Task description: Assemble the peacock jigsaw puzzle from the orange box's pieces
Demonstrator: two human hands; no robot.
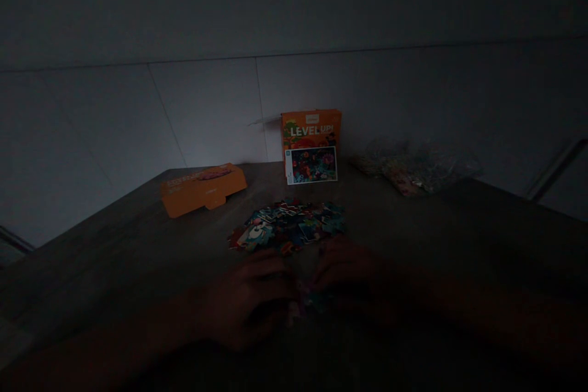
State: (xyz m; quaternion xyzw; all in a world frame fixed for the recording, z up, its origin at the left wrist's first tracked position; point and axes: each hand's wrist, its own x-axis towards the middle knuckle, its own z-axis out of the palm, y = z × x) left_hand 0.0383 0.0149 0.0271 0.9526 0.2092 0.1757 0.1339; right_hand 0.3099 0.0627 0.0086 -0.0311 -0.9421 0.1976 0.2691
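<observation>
In dim light, my left hand (248, 297) is low over the table with its fingers curled against some small pink and teal puzzle pieces (302, 301). From the other side my right hand (351, 266) meets the same pieces, its fingertips pinched together at their edge. Darkness hides exactly how many pieces are there and how they fit together. Just beyond my fingers lies a loose pile of jigsaw pieces (280, 220) in teal, red, white and dark blue, some overlapping.
An orange "LEVEL UP!" box (312, 124) stands near the wall, with a picture card (313, 165) leaning on it. To the left lies an opened orange carton (204, 190). Crumpled clear plastic bags (416, 168) holding something are at the right. Table edges slope away on both sides.
</observation>
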